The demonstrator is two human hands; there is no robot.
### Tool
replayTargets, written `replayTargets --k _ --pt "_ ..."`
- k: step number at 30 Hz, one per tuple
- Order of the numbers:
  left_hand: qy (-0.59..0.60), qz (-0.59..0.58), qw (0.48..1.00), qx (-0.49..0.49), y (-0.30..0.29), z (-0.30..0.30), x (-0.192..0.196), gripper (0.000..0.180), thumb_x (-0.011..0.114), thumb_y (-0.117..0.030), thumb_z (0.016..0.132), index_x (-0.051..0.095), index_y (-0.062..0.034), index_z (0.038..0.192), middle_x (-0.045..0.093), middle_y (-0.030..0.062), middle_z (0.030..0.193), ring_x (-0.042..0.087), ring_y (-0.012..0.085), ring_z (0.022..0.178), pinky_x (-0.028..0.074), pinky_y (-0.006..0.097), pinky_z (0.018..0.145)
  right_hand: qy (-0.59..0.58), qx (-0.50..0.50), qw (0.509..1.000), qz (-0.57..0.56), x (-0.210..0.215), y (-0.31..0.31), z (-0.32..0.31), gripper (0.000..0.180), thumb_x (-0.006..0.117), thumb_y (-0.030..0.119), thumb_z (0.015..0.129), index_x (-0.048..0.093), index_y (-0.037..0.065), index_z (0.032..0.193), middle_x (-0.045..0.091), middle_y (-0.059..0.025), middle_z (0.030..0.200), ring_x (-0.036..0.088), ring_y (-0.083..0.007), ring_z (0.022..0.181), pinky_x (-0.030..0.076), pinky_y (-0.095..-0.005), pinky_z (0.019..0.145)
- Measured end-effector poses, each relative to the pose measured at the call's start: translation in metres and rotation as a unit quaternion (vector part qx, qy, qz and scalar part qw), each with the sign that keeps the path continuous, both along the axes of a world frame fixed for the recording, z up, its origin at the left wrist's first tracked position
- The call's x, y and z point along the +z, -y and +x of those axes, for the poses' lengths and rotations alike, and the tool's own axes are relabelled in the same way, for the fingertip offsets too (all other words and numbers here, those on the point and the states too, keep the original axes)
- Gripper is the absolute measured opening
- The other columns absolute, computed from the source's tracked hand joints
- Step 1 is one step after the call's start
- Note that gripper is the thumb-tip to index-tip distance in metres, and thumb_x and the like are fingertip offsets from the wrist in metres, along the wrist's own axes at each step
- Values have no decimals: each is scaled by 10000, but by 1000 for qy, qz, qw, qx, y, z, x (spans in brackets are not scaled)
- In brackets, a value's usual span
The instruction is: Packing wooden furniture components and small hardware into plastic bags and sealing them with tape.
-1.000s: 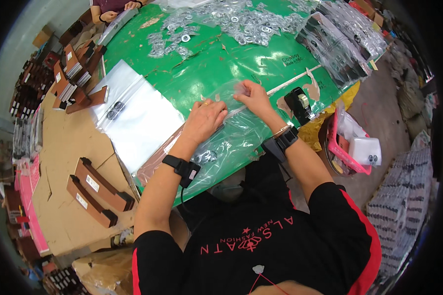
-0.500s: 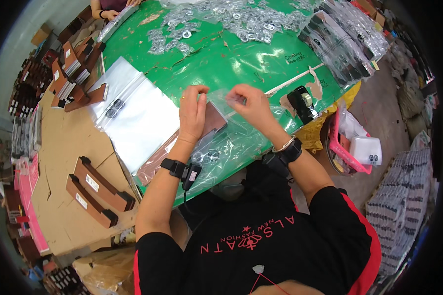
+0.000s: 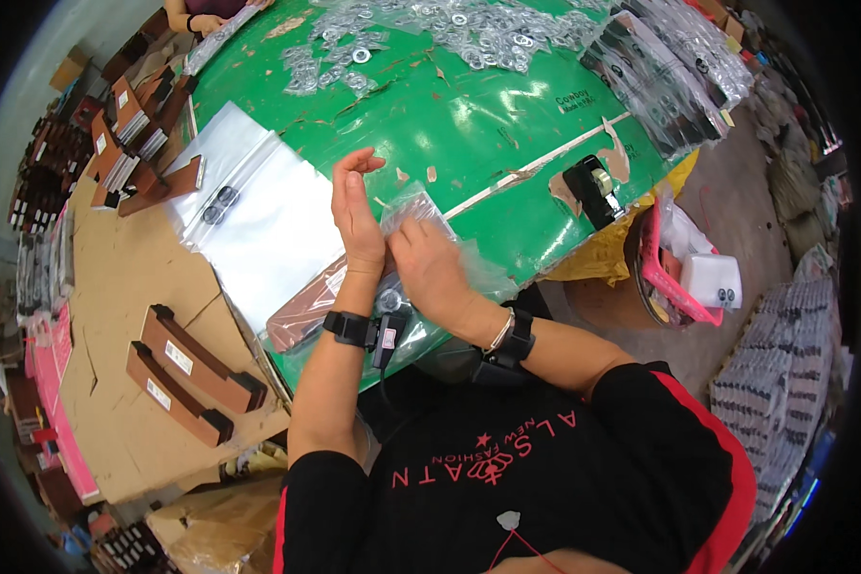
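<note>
A brown wooden-looking bar [image 3: 299,313] lies in a clear plastic bag [image 3: 488,275] at the green table's near edge. My left hand [image 3: 357,222] stands on its edge over the bar, fingers stretched out and holding nothing. Against its wrist side, my right hand [image 3: 427,272] is closed with bent fingers on the bag's plastic, which is folded over the bar. Both hands hide the bar's middle. Part of a small bagged set of rings [image 3: 389,300] shows beside my left wrist.
Flat clear bags [image 3: 273,206] lie left of my hands. Two brown bars with black ends [image 3: 193,362] rest on cardboard. A black tape dispenser [image 3: 591,194] stands right, near bagged bars [image 3: 655,91]. Small bagged rings [image 3: 469,33] spread at the back. A pink basket [image 3: 652,263] sits below the table's right edge.
My right hand has moved left and nearer, folding the loose plastic over the bar beside my left hand. The left hand has straightened its fingers and shifted slightly left.
</note>
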State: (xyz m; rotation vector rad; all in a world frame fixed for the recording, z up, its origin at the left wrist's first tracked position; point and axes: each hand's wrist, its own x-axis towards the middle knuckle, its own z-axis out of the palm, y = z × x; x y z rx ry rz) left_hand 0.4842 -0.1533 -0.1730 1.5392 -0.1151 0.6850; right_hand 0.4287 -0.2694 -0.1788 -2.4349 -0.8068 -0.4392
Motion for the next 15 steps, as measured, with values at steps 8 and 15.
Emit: replayTargets --k 8,15 --pt "-73 293 950 -84 -17 -38 38 406 374 -284 1054 687 -75 1205 725 82 961 603 235 918 447 371 912 65 -38 997 -7 -10 -5 -2 166 612 50 789 600 11 949 553 -124 935 576 -277 897 501 -378 769" --pt "-113 265 954 -80 -41 -58 -5 488 321 -367 1069 677 -123 1298 746 35 950 559 228 864 459 366 833 35 94 994 37 23 6 -48 310 636 56 824 619 -1 1128 616 -129 1072 609 -284 976 516 -415 799"
